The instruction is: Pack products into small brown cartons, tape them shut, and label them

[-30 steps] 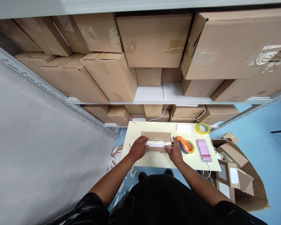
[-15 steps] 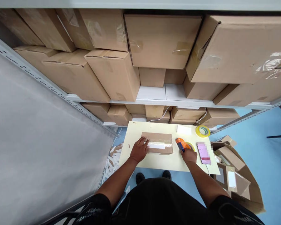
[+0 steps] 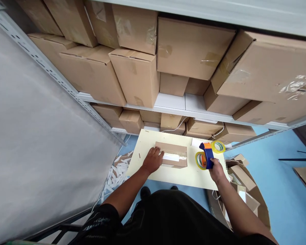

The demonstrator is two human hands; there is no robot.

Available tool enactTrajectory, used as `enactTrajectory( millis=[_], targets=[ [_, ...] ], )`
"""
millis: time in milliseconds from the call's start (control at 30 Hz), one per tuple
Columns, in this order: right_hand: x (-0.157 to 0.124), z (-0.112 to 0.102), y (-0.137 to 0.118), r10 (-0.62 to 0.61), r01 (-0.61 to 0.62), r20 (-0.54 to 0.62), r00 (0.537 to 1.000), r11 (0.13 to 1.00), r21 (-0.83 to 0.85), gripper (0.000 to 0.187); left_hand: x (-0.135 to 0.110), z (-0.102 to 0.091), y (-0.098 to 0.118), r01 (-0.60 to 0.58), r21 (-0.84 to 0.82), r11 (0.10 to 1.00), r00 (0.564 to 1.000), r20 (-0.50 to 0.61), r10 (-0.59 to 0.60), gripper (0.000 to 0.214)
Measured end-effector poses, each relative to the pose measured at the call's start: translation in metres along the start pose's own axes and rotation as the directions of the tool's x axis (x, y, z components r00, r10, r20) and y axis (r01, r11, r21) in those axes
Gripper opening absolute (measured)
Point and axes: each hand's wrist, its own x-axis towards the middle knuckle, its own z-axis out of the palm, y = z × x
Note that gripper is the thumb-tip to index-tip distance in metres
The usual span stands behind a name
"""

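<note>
A small brown cardboard box (image 3: 174, 149) lies on the pale yellow table (image 3: 142, 146), with a white label (image 3: 170, 157) and shiny clear tape on it. My left hand (image 3: 153, 160) rests on the box's left end, its fingers laid over the top. My right hand (image 3: 216, 170) grips a blue and orange tape dispenser (image 3: 209, 158) loaded with a yellow-rimmed roll. The dispenser is raised over the table, to the right of the box and apart from it. Behind it sits a spare roll of tape (image 3: 218, 146). The phone is hidden by my right hand and forearm.
Shelves (image 3: 168, 107) packed with cardboard boxes (image 3: 193, 47) rise behind the table. A large open carton (image 3: 264, 207) of flattened and small boxes stands at the right. White scraps (image 3: 117, 173) litter the floor at left. A white flat item (image 3: 196, 142) lies at the table's back.
My right hand has lifted the tape dispenser off the table and turned it upright, shifting right. My left hand has stayed on the box. The view has tilted.
</note>
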Motion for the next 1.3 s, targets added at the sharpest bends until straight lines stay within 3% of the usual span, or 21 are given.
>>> enactTrajectory(
  millis=[167,333,400,500,600,867,967,1200,1300],
  targets=[
    [-0.014,0.041,-0.065,0.122,-0.16,0.191,0.974,0.967,0.2,0.05,0.012,-0.005,0.0,-0.07,-0.103,0.992,0.997,0.007,0.071,0.034],
    [-0.013,0.1,-0.094,0.092,-0.108,0.399,0.912,0.994,0.018,0.06,0.02,-0.008,-0.007,0.08,-0.318,0.945,0.997,0.014,-0.08,0.032],
    [-0.011,0.118,-0.094,0.096,-0.055,0.457,0.884,0.993,-0.103,0.06,0.025,-0.01,-0.013,0.173,-0.49,0.854,0.984,0.043,-0.175,0.029],
    [-0.007,0.136,-0.09,0.107,0.027,0.507,0.855,0.968,-0.251,0.057,0.032,-0.016,-0.024,0.326,-0.735,0.594,0.935,0.158,-0.318,0.036],
    [-0.004,0.144,-0.087,0.101,0.103,0.525,0.845,0.933,-0.346,0.054,0.035,-0.024,-0.03,0.402,-0.838,0.369,0.896,0.277,-0.347,0.047],
    [0.002,0.151,-0.091,0.087,0.207,0.545,0.834,0.865,-0.456,0.051,0.04,-0.037,-0.021,0.472,-0.875,0.108,0.846,0.414,-0.336,0.057],
    [0.002,0.151,-0.092,0.099,0.197,0.556,0.825,0.873,-0.447,0.048,0.045,-0.037,-0.023,0.47,-0.879,0.083,0.838,0.415,-0.354,0.055],
    [0.0,0.147,-0.092,0.087,0.204,0.593,0.801,0.891,-0.406,0.047,0.05,-0.026,-0.036,0.557,-0.814,0.163,0.808,0.487,-0.332,0.036],
    [0.001,0.146,-0.092,0.08,0.21,0.602,0.795,0.894,-0.395,0.047,0.05,-0.026,-0.037,0.525,-0.828,0.197,0.833,0.452,-0.319,0.041]
  ],
)
